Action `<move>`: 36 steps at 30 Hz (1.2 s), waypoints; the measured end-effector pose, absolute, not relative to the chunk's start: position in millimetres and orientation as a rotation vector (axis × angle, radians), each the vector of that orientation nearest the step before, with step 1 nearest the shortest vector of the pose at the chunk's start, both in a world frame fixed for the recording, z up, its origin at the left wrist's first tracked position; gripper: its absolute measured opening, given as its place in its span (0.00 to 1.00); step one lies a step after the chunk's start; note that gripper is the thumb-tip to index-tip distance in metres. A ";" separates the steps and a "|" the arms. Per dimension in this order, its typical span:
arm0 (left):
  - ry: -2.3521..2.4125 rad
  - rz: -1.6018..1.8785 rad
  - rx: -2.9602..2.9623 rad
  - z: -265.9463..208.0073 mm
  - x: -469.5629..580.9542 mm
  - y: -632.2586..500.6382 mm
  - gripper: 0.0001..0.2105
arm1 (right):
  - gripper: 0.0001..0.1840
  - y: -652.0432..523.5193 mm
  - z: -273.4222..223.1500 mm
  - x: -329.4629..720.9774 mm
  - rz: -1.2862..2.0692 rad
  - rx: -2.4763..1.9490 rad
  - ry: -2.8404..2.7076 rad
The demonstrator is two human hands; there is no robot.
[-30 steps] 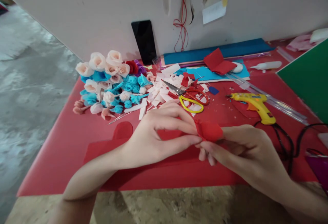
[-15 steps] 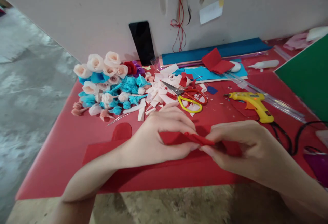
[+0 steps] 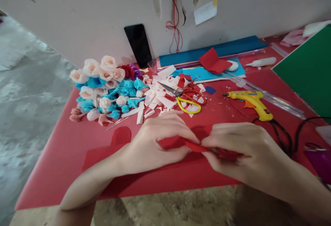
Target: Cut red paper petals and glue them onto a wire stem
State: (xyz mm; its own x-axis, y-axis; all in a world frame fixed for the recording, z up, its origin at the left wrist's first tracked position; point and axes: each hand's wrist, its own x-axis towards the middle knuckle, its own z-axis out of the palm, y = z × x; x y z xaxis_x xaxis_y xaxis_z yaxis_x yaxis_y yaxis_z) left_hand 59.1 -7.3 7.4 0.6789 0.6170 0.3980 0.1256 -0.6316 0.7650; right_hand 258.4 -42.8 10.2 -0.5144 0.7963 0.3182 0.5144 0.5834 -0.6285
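Note:
Between my two hands is a small piece of red crepe paper [image 3: 195, 146], its edge turned into a narrow fold. My left hand [image 3: 160, 143] pinches the left end with thumb and forefinger. On the other end, my right hand [image 3: 232, 146] grips the same piece, and part of it shows under the curled fingers. Beneath my left wrist lies a flat red paper strip [image 3: 95, 155] on the table. A rounded red petal piece [image 3: 121, 135] rests just behind that strip.
Paper roses [image 3: 91, 68] in peach and blue crowd the back left. Scissors [image 3: 184, 98] lie on white paper scraps [image 3: 159, 90]. A yellow glue gun [image 3: 249, 98] with a black cord is at right, near a green board [image 3: 310, 71]. A phone [image 3: 138, 45] leans on the wall.
The red paper between my hands is turned and shows a wider face. My right fingers have shifted slightly left along it. The whole scene has slid a little left.

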 end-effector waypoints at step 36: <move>0.366 1.038 2.578 13.3 57.1 -5.3 0.02 | 0.13 -46.7 15.2 265.9 0.939 -1.027 -2.293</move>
State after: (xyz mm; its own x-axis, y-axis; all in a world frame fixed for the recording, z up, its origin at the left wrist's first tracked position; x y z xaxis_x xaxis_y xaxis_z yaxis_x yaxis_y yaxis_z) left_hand 57.1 -5.3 13.3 0.7003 0.3560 0.6187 0.1103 -0.9103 0.3989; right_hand 265.9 -46.7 15.2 -0.6182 0.7760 0.1253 0.4651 0.4896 -0.7375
